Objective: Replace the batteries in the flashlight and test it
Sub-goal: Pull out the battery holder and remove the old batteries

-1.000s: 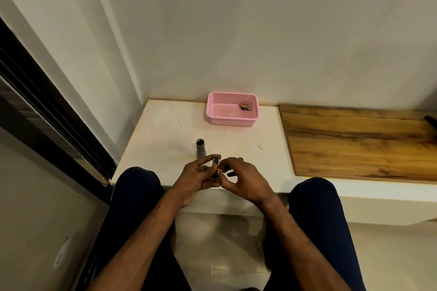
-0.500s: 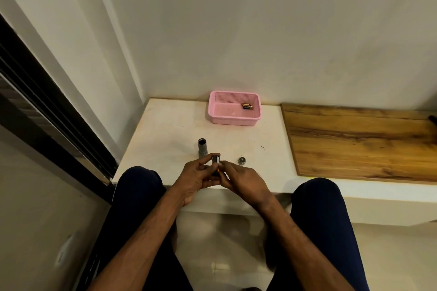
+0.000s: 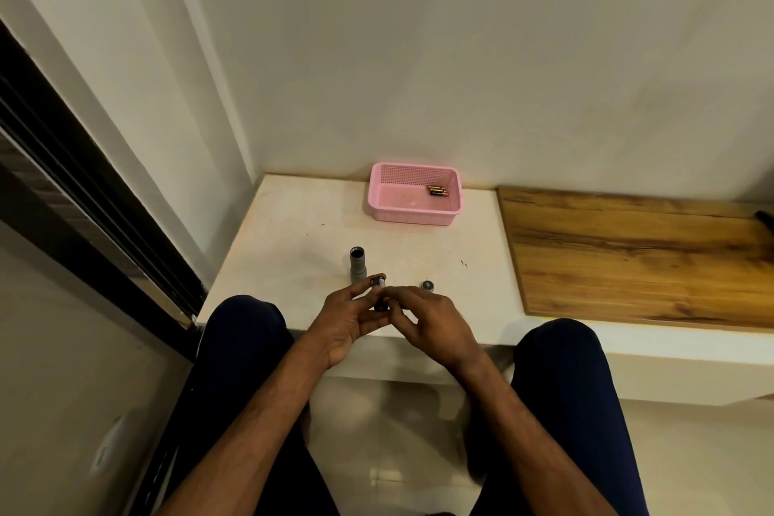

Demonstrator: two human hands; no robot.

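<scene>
I see left hand gripping battery holder at table edge — right hand fingertips pinch it; flashlight upright at 11 o'clock, cap at 2, batteries in basket at 12

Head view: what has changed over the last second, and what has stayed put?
The right hand shifted slightly back toward the person, uncovering the small round cap lying on the white table. Both hands remain on the small dark cylinder, with the left hand gripping it as before. Nothing was let go. The grey flashlight tube, the pink basket and the batteries in it did not move.
</scene>
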